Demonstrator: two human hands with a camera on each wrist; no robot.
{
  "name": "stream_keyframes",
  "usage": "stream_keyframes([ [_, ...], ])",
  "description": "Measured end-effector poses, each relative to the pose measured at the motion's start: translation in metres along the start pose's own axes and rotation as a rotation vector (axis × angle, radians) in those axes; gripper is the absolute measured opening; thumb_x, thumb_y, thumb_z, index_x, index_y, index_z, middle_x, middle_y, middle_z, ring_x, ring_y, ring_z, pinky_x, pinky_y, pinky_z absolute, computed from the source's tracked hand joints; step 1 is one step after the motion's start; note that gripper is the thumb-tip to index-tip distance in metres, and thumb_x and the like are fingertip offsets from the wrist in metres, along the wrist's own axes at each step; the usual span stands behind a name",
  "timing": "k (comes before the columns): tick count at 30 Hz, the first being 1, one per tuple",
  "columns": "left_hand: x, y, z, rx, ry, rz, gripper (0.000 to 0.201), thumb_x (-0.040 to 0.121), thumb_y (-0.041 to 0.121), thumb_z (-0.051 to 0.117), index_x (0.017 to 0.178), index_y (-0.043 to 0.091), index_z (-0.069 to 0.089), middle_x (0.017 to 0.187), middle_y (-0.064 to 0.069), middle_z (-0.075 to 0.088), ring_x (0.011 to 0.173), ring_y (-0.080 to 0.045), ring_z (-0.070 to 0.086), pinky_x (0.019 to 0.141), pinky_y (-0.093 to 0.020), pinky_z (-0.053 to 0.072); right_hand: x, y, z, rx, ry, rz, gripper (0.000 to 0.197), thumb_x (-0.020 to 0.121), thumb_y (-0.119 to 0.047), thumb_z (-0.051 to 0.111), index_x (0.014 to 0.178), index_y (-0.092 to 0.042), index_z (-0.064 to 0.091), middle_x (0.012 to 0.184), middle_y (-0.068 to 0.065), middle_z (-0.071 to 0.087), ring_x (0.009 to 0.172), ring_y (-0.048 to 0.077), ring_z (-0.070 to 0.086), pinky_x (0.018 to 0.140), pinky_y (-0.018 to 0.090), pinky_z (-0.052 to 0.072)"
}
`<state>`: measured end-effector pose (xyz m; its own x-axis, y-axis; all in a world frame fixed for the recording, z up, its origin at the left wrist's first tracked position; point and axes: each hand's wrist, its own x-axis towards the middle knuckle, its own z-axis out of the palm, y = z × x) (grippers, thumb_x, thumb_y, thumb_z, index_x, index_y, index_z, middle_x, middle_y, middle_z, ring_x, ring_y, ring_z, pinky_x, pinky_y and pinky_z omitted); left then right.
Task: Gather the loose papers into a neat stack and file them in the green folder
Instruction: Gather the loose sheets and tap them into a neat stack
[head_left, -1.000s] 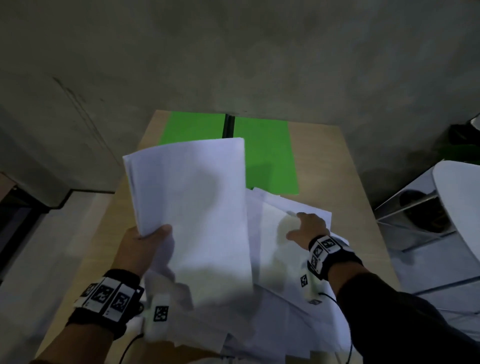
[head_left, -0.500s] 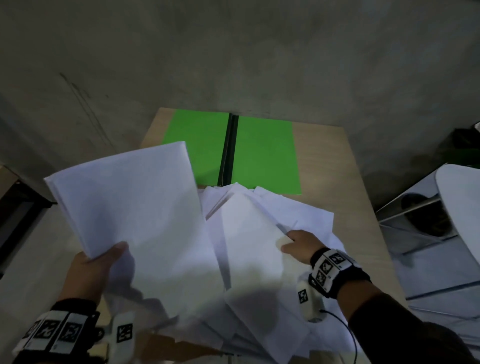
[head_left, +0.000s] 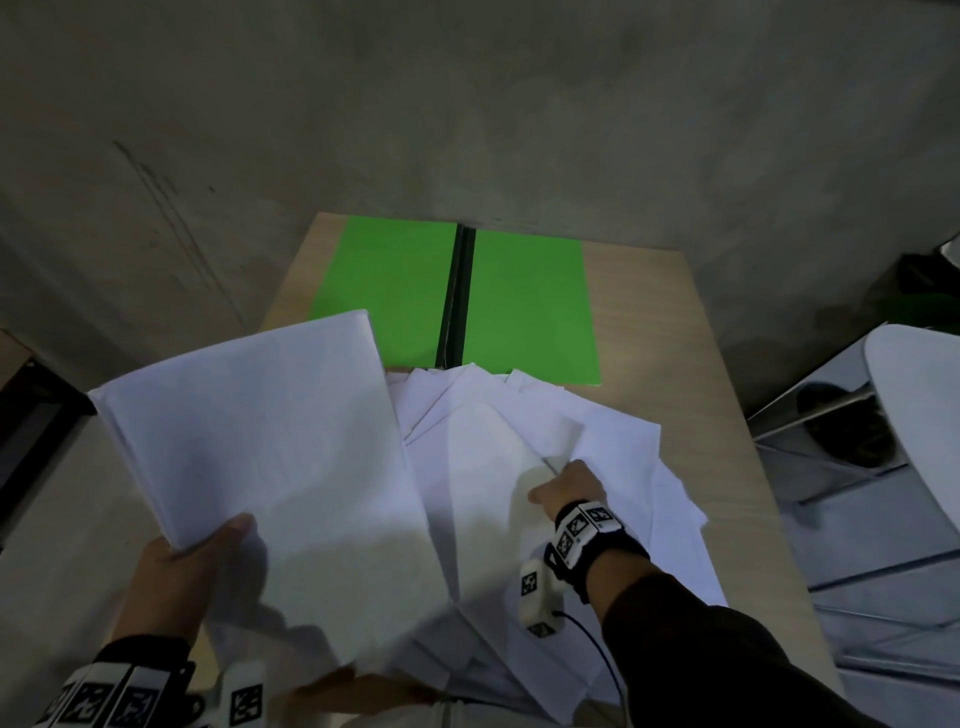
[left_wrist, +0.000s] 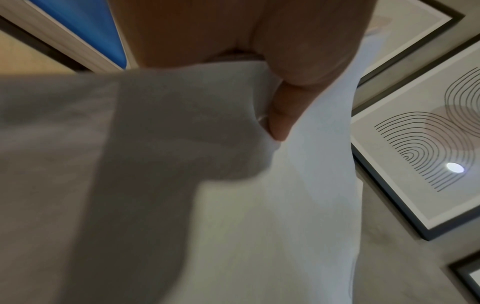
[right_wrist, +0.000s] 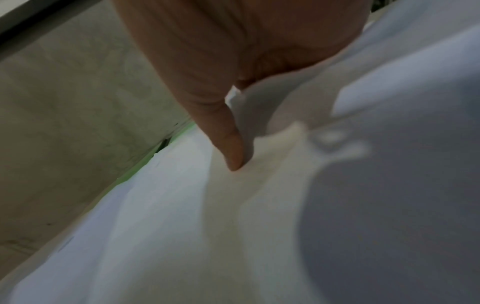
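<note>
Well, our wooden table (head_left: 670, 322) carries the green folder (head_left: 524, 301), lying open at its far end. Nearer, loose papers (head_left: 613, 447) lie fanned; our right hand (head_left: 566, 486) pinches one. Our left hand (head_left: 192, 566) grips the gathered stack (head_left: 270, 441) aloft.

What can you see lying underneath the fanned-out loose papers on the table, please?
Under the loose papers the wooden table shows at their edges, and their far corners overlap the open green folder. Whatever else lies beneath them is covered.
</note>
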<state>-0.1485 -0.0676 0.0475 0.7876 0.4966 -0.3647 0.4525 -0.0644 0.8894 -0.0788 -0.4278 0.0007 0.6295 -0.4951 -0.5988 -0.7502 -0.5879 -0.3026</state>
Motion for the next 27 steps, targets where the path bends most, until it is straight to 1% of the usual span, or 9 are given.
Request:
stream_keyframes([
  [3, -0.002, 0.000, 0.001, -0.019, -0.008, 0.012, 0.020, 0.078, 0.001, 0.069, 0.097, 0.001, 0.061, 0.100, -0.019, 0.060, 0.095, -0.026, 0.054, 0.085, -0.039, 0.039, -0.005, 0.001, 0.008, -0.055, -0.003, -0.079, 0.047, 0.078, -0.030, 0.069, 0.119, -0.010, 0.056, 0.126, 0.010, 0.058, 0.115, 0.032, 0.055, 0.092, 0.037, 0.049],
  [7, -0.002, 0.002, 0.000, -0.027, -0.023, 0.024, 0.021, 0.078, 0.001, 0.069, 0.098, 0.001, 0.061, 0.102, -0.022, 0.060, 0.095, -0.025, 0.054, 0.085, -0.041, 0.040, -0.013, 0.013, 0.012, -0.348, 0.102, -0.308, 0.059, 0.084, -0.037, 0.056, 0.136, -0.015, 0.041, 0.139, 0.006, 0.042, 0.127, 0.032, 0.034, 0.103, 0.040, 0.033],
  [11, 0.000, 0.007, -0.002, -0.018, 0.005, 0.039, 0.024, 0.081, 0.003, 0.066, 0.104, 0.001, 0.060, 0.103, -0.018, 0.057, 0.098, -0.024, 0.052, 0.084, -0.038, 0.036, -0.013, 0.024, 0.006, -0.321, 0.064, -0.464, 0.060, 0.086, -0.035, 0.053, 0.140, -0.015, 0.037, 0.141, 0.007, 0.044, 0.130, 0.029, 0.037, 0.107, 0.039, 0.032],
  [14, 0.004, 0.011, -0.008, -0.031, 0.026, 0.034, 0.030, 0.082, 0.005, 0.066, 0.109, -0.007, 0.060, 0.108, -0.023, 0.059, 0.099, -0.025, 0.052, 0.086, -0.038, 0.036, -0.009, 0.032, -0.011, -0.118, -0.035, -0.385, 0.060, 0.081, -0.032, 0.065, 0.132, -0.008, 0.046, 0.134, 0.009, 0.052, 0.122, 0.031, 0.050, 0.102, 0.038, 0.041],
  [16, 0.003, 0.015, -0.013, -0.011, 0.048, 0.049, 0.033, 0.083, 0.003, 0.064, 0.112, -0.011, 0.058, 0.107, -0.019, 0.056, 0.100, -0.024, 0.050, 0.085, -0.038, 0.035, -0.008, 0.038, -0.018, -0.106, -0.062, -0.348, 0.058, 0.075, -0.031, 0.071, 0.124, -0.008, 0.051, 0.126, 0.012, 0.057, 0.114, 0.032, 0.055, 0.097, 0.040, 0.045],
  [18, 0.000, 0.020, -0.016, -0.017, 0.061, 0.047, 0.031, 0.084, 0.001, 0.061, 0.112, -0.011, 0.057, 0.106, -0.016, 0.052, 0.100, -0.023, 0.047, 0.084, -0.037, 0.034, -0.007, 0.041, -0.020, -0.131, -0.099, -0.350, 0.053, 0.076, -0.025, 0.072, 0.123, -0.009, 0.053, 0.122, 0.014, 0.060, 0.111, 0.031, 0.057, 0.093, 0.036, 0.046],
  [21, -0.003, 0.021, -0.018, 0.003, 0.091, 0.055, 0.031, 0.085, 0.003, 0.061, 0.113, -0.010, 0.056, 0.113, -0.021, 0.054, 0.099, -0.022, 0.044, 0.083, -0.037, 0.032, -0.007, 0.045, -0.021, -0.038, -0.158, -0.361, 0.053, 0.077, -0.014, 0.070, 0.127, -0.011, 0.051, 0.116, 0.012, 0.061, 0.112, 0.031, 0.057, 0.087, 0.030, 0.043],
  [24, 0.002, 0.016, -0.021, 0.026, 0.094, 0.048, 0.037, 0.084, 0.004, 0.063, 0.115, -0.015, 0.055, 0.121, -0.030, 0.056, 0.100, -0.025, 0.049, 0.084, -0.038, 0.033, -0.006, 0.051, -0.036, 0.028, -0.156, -0.350, 0.041, 0.078, -0.020, 0.072, 0.114, -0.006, 0.060, 0.103, 0.009, 0.062, 0.101, 0.028, 0.060, 0.083, 0.031, 0.045],
  [27, 0.003, 0.015, -0.020, 0.063, 0.085, 0.063, 0.031, 0.083, 0.005, 0.065, 0.108, -0.013, 0.059, 0.107, -0.024, 0.058, 0.099, -0.027, 0.052, 0.081, -0.038, 0.035, -0.004, 0.062, -0.062, 0.198, -0.085, -0.310, 0.042, 0.075, -0.025, 0.076, 0.110, -0.008, 0.062, 0.105, 0.011, 0.067, 0.094, 0.027, 0.062, 0.085, 0.036, 0.048],
])
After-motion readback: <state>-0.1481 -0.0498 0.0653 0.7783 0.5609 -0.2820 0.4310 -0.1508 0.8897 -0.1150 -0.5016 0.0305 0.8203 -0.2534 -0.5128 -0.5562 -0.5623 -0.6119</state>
